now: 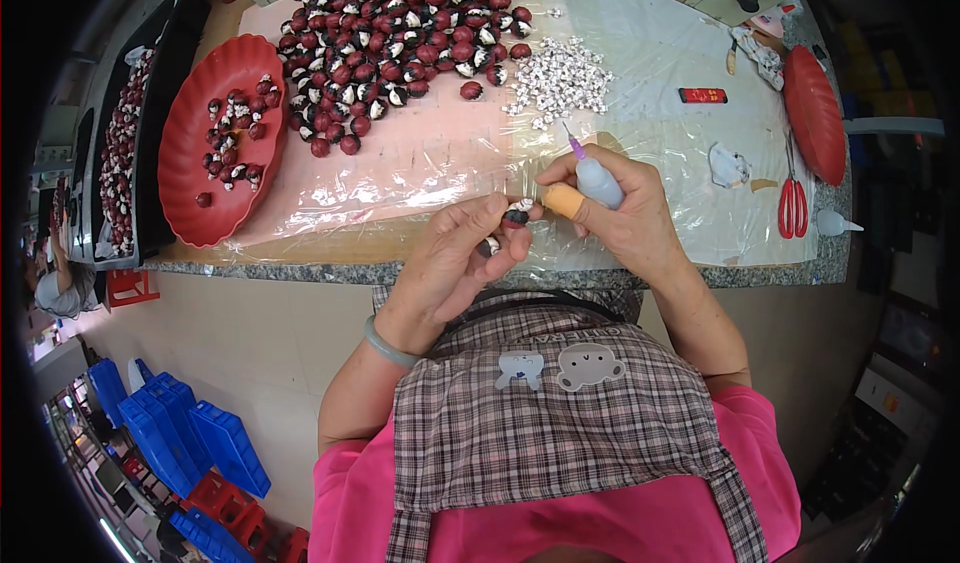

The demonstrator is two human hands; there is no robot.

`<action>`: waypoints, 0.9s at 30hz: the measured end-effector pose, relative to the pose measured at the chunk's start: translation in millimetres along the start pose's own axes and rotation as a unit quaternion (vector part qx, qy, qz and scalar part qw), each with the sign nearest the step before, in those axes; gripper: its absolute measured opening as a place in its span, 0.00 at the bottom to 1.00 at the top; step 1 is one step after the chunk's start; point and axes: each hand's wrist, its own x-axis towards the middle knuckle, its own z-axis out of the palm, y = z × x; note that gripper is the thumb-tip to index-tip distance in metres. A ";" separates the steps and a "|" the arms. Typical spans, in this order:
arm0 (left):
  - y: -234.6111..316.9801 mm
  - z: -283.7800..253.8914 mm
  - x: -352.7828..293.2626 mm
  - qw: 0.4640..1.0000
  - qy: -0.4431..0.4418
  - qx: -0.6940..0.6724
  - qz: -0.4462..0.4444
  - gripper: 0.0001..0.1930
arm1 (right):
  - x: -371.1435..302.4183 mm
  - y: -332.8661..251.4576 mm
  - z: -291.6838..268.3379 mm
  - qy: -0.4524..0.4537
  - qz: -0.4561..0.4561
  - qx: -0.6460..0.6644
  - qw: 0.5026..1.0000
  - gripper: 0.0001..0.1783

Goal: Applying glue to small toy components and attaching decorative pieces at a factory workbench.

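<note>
My left hand (462, 248) pinches a small rounded piece (515, 217), black and dark red with a white bit on top, between thumb and fingers above the table's near edge. A second black-and-white piece (489, 247) is tucked lower in the same hand. My right hand (645, 213) grips a translucent squeeze bottle (598, 184) with a purple needle tip, which points up and away from the held piece. A tan finger cot (564, 201) covers a digit of that hand, close to the left fingertips. Beyond the bottle lies a heap of tiny white pieces (562, 81).
Many red, black and white pieces (400, 48) pile up at the far middle. A red scalloped tray (175, 173) with several pieces stands left. At right are red-handled scissors (792, 209), another bottle (835, 224), a red dish (815, 113) and a red packet (703, 96). Plastic sheeting covers the table.
</note>
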 end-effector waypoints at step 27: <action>-1.4 8.0 1.9 0.986 0.027 0.157 0.047 0.12 | -9.2 25.8 7.8 0.043 -0.255 -0.214 0.942 0.09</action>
